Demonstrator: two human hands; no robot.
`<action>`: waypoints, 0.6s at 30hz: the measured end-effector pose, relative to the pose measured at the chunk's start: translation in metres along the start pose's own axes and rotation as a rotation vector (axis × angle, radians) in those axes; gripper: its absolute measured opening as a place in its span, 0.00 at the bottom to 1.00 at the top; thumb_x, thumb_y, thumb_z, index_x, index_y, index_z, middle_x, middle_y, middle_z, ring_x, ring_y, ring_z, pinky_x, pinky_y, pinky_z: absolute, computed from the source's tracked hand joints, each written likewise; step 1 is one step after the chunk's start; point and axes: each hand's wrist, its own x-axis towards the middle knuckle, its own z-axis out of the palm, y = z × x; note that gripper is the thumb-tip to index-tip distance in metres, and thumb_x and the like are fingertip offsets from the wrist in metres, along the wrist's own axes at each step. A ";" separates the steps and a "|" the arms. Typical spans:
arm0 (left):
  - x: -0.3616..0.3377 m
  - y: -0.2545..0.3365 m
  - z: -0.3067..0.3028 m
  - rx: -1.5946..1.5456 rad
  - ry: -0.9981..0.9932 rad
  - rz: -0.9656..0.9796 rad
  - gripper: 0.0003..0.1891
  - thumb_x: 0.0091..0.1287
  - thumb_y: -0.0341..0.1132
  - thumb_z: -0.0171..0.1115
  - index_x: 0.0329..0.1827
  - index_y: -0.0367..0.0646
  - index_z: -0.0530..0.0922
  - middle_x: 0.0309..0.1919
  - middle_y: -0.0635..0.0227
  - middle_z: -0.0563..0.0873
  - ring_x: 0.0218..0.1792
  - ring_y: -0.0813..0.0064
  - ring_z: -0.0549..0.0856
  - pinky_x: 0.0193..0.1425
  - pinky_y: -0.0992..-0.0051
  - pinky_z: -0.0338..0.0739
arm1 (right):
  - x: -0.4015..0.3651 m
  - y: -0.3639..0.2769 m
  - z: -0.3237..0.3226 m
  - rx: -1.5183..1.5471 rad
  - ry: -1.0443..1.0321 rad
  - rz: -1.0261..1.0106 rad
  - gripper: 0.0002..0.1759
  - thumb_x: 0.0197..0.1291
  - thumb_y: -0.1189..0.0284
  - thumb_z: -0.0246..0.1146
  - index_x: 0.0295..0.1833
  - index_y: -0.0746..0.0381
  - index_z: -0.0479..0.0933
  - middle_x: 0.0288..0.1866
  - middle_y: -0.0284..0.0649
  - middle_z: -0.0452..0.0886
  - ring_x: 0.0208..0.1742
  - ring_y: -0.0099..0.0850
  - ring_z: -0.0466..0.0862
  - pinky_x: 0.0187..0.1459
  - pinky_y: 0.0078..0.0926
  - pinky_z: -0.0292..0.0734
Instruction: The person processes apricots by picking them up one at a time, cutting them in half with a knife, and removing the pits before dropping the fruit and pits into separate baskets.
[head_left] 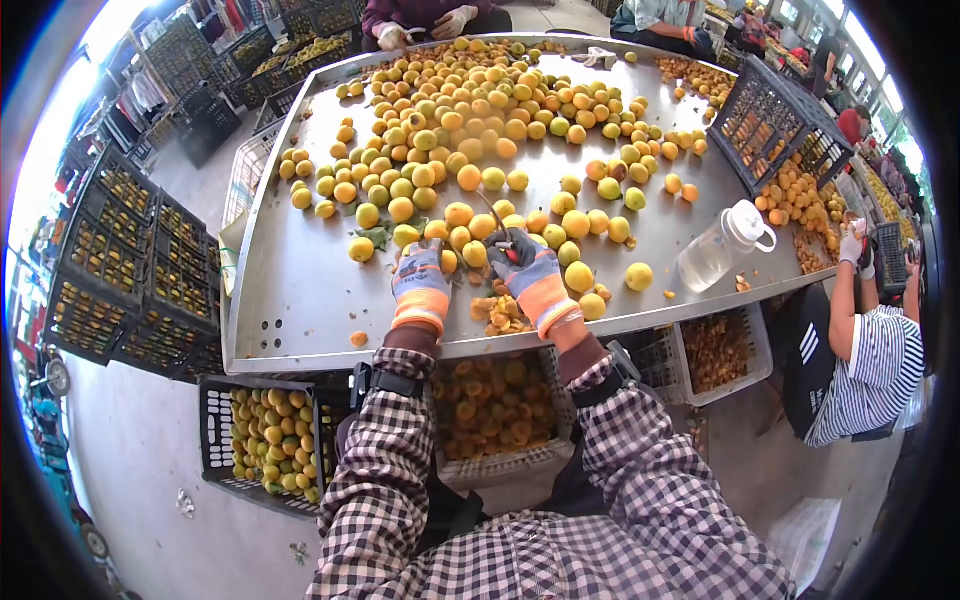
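My left hand [421, 287], in a grey and orange glove, rests at the near side of the fruit pile with its fingers curled. A yellow apricot [448, 262] sits against its thumb side, apparently in its grip; the fingertips are partly hidden. My right hand [535, 282], gloved alike, is closed around the red handle of a small knife [492, 208], whose thin curved blade points up and away over the fruit. Whole apricots [460, 215] lie just beyond both hands. Below my right hand lies a small heap of split apricot pieces [502, 314] on the metal table [300, 262].
A clear water bottle [712, 252] stands to the right, before a tipped black crate [765, 125]. Under the table edge are crates of apricot halves [497, 405] and brown pieces [716, 352]. A crate of whole apricots [272, 440] stands left. Co-workers sit opposite and at right.
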 end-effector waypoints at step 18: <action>-0.062 0.014 -0.055 -1.723 -0.154 0.120 0.29 0.55 0.19 0.67 0.63 0.37 0.72 0.54 0.65 0.81 0.54 0.73 0.81 0.59 0.73 0.80 | -0.043 -0.022 -0.010 0.025 -0.233 -0.061 0.14 0.64 0.73 0.63 0.52 0.68 0.76 0.44 0.43 0.85 0.47 0.31 0.83 0.46 0.25 0.78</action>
